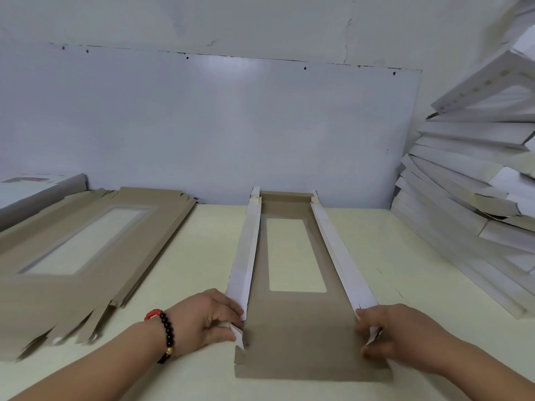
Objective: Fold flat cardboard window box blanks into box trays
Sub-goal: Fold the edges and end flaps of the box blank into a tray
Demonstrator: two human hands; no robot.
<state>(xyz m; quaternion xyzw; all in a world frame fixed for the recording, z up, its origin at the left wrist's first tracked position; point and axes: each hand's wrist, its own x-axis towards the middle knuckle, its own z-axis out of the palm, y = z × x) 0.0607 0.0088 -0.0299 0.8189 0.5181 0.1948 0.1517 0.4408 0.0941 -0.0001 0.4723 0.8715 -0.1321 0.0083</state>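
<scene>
Head-worn camera looks forward and down, close over the table (202, 256).

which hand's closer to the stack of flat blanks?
Left. The left hand grips the near left corner of the half-folded box, on the side facing the stack of flat blanks. The right hand grips the opposite corner, farther away.
</scene>
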